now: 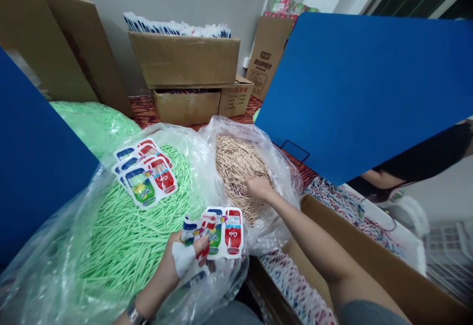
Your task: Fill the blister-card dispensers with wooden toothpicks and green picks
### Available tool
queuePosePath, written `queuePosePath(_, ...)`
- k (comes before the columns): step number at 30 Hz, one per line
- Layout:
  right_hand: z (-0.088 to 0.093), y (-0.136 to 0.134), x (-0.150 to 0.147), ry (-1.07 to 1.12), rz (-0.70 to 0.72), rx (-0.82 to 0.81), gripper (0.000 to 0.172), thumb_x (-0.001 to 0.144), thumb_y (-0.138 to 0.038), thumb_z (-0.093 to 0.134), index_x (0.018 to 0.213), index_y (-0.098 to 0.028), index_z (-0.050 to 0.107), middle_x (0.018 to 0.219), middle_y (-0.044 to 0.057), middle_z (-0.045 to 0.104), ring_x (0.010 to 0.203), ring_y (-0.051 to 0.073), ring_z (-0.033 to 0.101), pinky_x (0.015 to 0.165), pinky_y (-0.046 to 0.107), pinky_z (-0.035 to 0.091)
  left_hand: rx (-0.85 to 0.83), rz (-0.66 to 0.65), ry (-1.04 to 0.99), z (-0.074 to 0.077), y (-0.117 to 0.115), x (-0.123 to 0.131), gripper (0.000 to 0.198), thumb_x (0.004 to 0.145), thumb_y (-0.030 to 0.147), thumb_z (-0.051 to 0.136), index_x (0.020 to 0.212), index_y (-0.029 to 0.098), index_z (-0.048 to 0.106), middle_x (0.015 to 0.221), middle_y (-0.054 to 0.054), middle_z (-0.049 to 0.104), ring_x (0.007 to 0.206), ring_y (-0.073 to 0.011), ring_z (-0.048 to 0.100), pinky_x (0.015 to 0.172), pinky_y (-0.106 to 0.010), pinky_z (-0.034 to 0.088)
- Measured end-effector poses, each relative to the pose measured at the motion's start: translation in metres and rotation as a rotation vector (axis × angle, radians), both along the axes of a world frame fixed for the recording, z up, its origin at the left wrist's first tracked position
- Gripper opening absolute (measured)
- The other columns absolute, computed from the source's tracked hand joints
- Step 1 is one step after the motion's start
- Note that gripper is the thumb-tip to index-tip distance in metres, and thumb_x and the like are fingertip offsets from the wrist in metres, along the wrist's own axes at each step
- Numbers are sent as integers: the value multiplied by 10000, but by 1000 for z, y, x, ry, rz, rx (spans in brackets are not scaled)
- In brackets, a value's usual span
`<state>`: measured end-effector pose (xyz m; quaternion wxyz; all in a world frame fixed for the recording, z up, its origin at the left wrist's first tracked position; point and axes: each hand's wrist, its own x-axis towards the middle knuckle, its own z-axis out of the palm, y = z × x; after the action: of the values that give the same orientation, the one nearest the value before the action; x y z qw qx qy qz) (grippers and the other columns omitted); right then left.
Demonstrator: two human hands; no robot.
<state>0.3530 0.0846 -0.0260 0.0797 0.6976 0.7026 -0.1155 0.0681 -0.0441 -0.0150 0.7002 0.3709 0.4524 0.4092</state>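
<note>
My left hand [181, 256] is closed on a printed packet strip [221, 231] with blue, green and red bottle pictures, held above the edge of a clear bag. My right hand [258, 187] reaches into a clear bag of tan sticks [236, 167], its fingers curled down among the sticks; what they hold is hidden. A big clear bag of green sticks [129, 236] lies to the left. A small pile of the same printed packets [146, 172] rests on top of the green sticks.
Blue boards stand at the left [33, 167] and right [362, 93]. Stacked cardboard boxes [185, 64] sit at the back, one full of packets. An open cardboard box [369, 266] of printed packets is at the lower right. Another person's arm [417, 162] shows behind the right board.
</note>
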Motion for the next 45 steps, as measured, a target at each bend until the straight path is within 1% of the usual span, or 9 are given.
queuePosePath(7,8,-23,8,481,38,-157,402,981,-393,231,1011,-168,563,853,46,693,703,140,658,651,275,509,-38,19,-183,5,17,6,319,613,301,825,863,128,730,781,-81,752,702,-234,697,720,-354,555)
queuePosePath(13,6,-37,12,1289,-131,-522,403,802,-559,583,898,-173,522,680,-28,604,548,116,594,510,242,469,49,2,-355,26,70,42,357,585,255,839,896,131,717,831,-63,756,757,-228,704,765,-356,559)
queuePosePath(16,14,-34,13,1363,-132,-667,411,744,-536,668,857,-167,527,646,-42,601,533,105,590,508,228,461,88,-54,-354,29,93,63,347,592,239,833,895,120,711,783,-52,754,700,-213,703,722,-344,565)
queuePosePath(19,18,-30,9,1387,-103,-690,422,732,-534,681,885,-172,529,655,-40,618,548,113,609,479,207,441,97,-110,-332,25,99,80,357,588,276,833,873,103,708,727,-54,745,649,-224,699,662,-349,567)
queuePosePath(24,14,-25,-5,1446,-48,-547,422,719,-532,694,868,-163,553,611,-50,586,468,62,515,403,156,319,93,-200,-299,17,84,87,384,615,322,817,920,115,711,747,-56,747,653,-236,699,636,-348,558)
queuePosePath(29,14,-21,-10,1529,-208,-300,453,693,-554,701,879,-178,529,700,-47,570,592,86,571,559,214,456,122,-65,-253,20,68,60,331,670,293,784,939,115,712,808,-67,747,683,-207,689,680,-321,547)
queuePosePath(34,17,-15,-16,1566,-259,64,471,698,-615,655,863,-196,518,672,-38,612,651,120,603,682,273,491,127,-61,-116,17,46,36,267,700,335,754,843,114,705,732,-50,725,608,-187,649,609,-303,527)
queuePosePath(39,47,-30,-52,1773,-378,266,466,687,-600,679,872,-213,496,595,-75,555,551,119,593,591,258,477,197,13,73,8,27,31,245,715,349,738,734,110,686,658,-32,691,578,-164,608,584,-277,498)
queuePosePath(45,94,-71,-112,1957,-46,467,197,918,-438,490,947,-244,471,660,-73,511,658,114,616,785,336,498,331,62,130,3,15,24,179,748,294,715,747,127,650,670,-7,631,592,-131,539,552,-232,436)
